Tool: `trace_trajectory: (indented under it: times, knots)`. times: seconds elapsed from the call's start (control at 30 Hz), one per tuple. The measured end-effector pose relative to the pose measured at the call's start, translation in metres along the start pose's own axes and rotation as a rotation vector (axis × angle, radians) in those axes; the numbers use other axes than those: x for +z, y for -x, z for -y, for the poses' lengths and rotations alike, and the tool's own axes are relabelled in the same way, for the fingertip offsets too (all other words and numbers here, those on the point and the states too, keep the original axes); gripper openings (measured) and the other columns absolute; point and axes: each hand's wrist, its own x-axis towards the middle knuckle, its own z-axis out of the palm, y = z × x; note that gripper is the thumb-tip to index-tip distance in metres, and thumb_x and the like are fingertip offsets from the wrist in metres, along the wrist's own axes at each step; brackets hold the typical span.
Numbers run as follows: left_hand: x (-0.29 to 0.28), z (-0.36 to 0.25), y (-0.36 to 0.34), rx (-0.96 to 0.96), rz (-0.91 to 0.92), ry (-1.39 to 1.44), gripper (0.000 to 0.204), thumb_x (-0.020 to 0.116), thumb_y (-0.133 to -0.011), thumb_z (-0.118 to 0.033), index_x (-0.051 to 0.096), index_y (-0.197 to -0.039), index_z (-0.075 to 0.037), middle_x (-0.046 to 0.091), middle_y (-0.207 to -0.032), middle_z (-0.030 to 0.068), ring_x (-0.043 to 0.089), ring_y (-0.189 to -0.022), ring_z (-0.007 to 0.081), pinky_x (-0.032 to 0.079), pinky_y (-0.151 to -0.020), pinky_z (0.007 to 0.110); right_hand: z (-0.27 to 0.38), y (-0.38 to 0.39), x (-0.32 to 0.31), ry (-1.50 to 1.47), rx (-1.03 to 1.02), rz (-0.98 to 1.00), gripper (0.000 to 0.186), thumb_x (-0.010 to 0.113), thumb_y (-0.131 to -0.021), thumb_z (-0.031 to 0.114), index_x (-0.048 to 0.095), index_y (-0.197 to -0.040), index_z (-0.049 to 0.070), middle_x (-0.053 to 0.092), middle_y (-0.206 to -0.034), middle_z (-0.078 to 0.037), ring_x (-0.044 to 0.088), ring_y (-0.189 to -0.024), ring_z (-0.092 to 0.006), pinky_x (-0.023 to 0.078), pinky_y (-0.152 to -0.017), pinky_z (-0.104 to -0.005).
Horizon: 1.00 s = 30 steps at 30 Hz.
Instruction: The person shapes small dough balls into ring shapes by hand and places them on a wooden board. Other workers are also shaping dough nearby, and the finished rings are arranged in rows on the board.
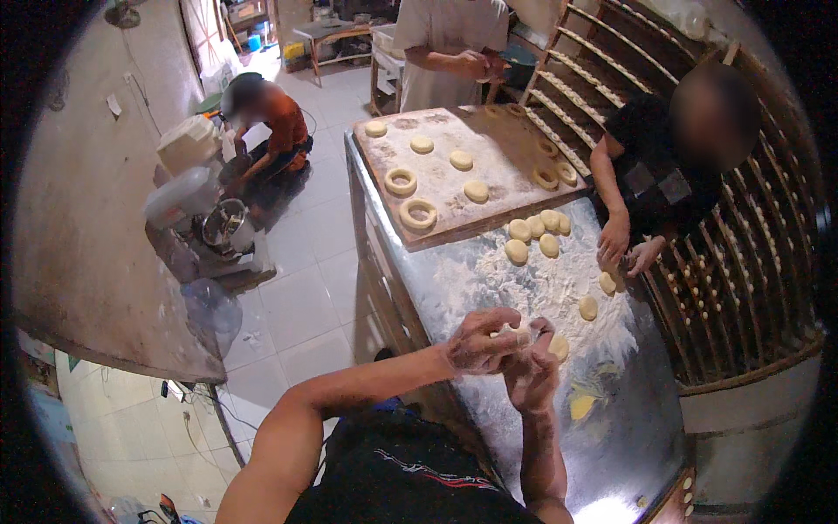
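Above the near part of the floured metal table [663, 410], both my hands close around one pale piece of dough [511, 332]. My left hand [478, 343] grips it from the left with bent fingers. From the right, my right hand [530, 371] holds the same piece, thumb and fingers curled against it. Fingers cover most of the dough, so its full shape is hidden. Just beyond my right hand lies a round dough piece [559, 349], and another dough round [588, 308] rests farther off in the flour. A small cluster of dough rounds [520, 230] sits near the board.
A floured wooden board [436, 122] at the table's far end bears dough rounds and dough rings [418, 214]. At the right edge a person in black [655, 183] works with dough, before a tall rack [742, 262]. Another person stands beyond the board; one in orange [284, 122] crouches left.
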Motion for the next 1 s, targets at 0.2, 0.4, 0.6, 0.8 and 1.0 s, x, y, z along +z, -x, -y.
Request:
trace_trajectory:
  times: [0.2, 0.4, 0.6, 0.8, 1.0]
  knots:
    - [-0.023, 0.0, -0.003, -0.252, -0.114, 0.066, 0.047, 0.052, -0.094, -0.017, 0.038, -0.138, -0.005, 0.056, -0.091, 0.0064, 0.054, -0.078, 0.0171, 0.045, -0.068, 0.025, 0.0, -0.009, 0.013, -0.446, 0.405, 0.086, 0.036, 0.049, -0.089, 0.03, 0.032, -0.117, 0.014, 0.053, -0.085, -0.008, 0.056, -0.069, -0.0197, 0.045, -0.062, -0.0313]
    - [-0.042, 0.008, -0.012, -0.88, -0.152, 0.332, 0.053, 0.044, -0.094, -0.002, 0.035, -0.145, -0.017, 0.05, -0.08, 0.0077, 0.052, -0.075, 0.02, 0.047, -0.077, 0.03, 0.003, -0.029, 0.038, -0.421, 0.346, 0.105, 0.042, 0.053, -0.081, 0.025, 0.03, -0.116, 0.019, 0.052, -0.086, -0.008, 0.054, -0.072, -0.0189, 0.045, -0.067, -0.0318]
    - [-0.07, 0.02, -0.03, 0.096, -0.019, -0.219, 0.035, 0.044, -0.097, -0.011, 0.044, -0.132, -0.005, 0.053, -0.081, 0.0078, 0.051, -0.073, 0.0215, 0.046, -0.073, 0.034, -0.002, -0.052, 0.058, -0.277, 0.23, 0.09, 0.035, 0.046, -0.084, 0.024, 0.027, -0.113, 0.018, 0.049, -0.073, -0.005, 0.05, -0.06, -0.0165, 0.04, -0.056, -0.0289]
    - [-0.095, 0.044, -0.057, -0.316, -0.105, 0.04, 0.03, 0.04, -0.1, -0.022, 0.046, -0.128, -0.013, 0.047, -0.079, -0.0001, 0.042, -0.064, 0.014, 0.041, -0.055, 0.028, -0.028, -0.086, 0.083, -0.227, 0.45, 0.024, 0.032, 0.049, -0.083, 0.023, 0.033, -0.11, 0.016, 0.049, -0.073, -0.004, 0.05, -0.055, -0.0151, 0.041, -0.051, -0.027]
    - [-0.14, 0.076, -0.097, -0.638, -0.197, -0.08, 0.047, 0.043, -0.099, -0.024, 0.036, -0.144, -0.011, 0.05, -0.078, 0.0091, 0.052, -0.068, 0.0205, 0.045, -0.065, 0.032, -0.064, -0.153, 0.106, -0.283, 0.308, 0.168, 0.029, 0.05, -0.082, 0.017, 0.031, -0.103, 0.017, 0.04, -0.081, -0.001, 0.04, -0.058, -0.0079, 0.036, -0.053, -0.0238]
